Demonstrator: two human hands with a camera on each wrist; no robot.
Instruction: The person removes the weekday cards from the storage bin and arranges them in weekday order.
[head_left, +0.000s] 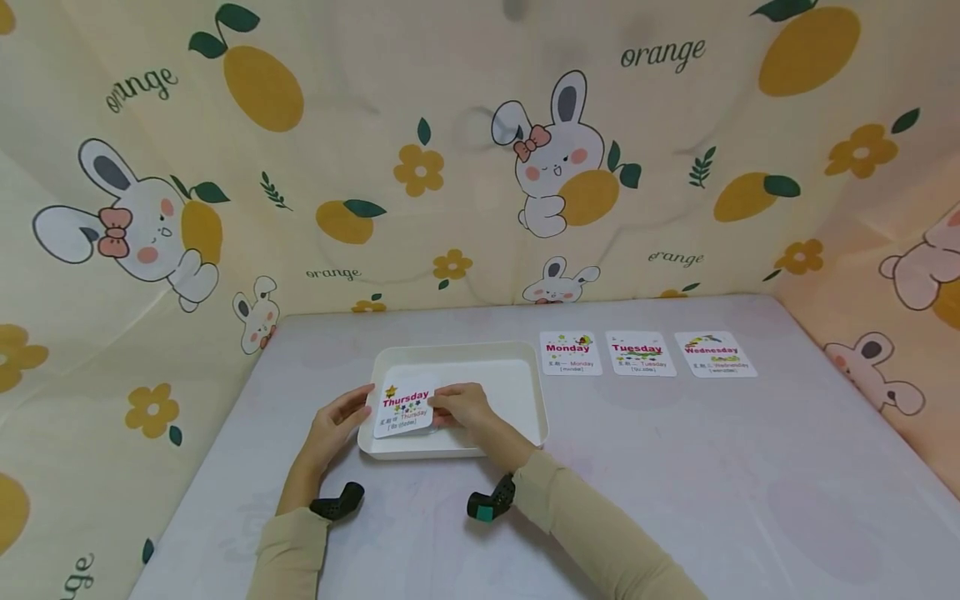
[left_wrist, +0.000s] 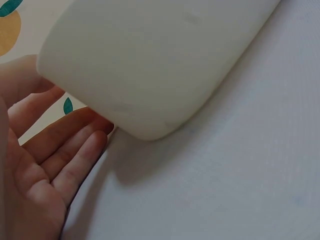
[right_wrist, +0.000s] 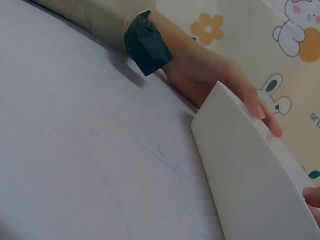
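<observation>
A white card printed "Thursday" (head_left: 405,408), with stars on it, is at the left side of a shallow white tray (head_left: 510,400). My right hand (head_left: 465,406) pinches this card by its right edge, above the tray floor. A bit of another card's edge seems to show under it. Only fingertips (right_wrist: 312,196) of the right hand appear in the right wrist view. My left hand (head_left: 335,427) rests against the tray's left side with its fingers fairly straight. The left wrist view shows those fingers (left_wrist: 75,155) by the tray's outer wall (left_wrist: 145,75).
Three cards, "Monday" (head_left: 570,354), "Tuesday" (head_left: 641,354) and "Wednesday" (head_left: 715,354), lie in a row right of the tray. A pale cloth covers the table (head_left: 675,475). A curtain with rabbits and oranges (head_left: 450,83) hangs behind and at the sides.
</observation>
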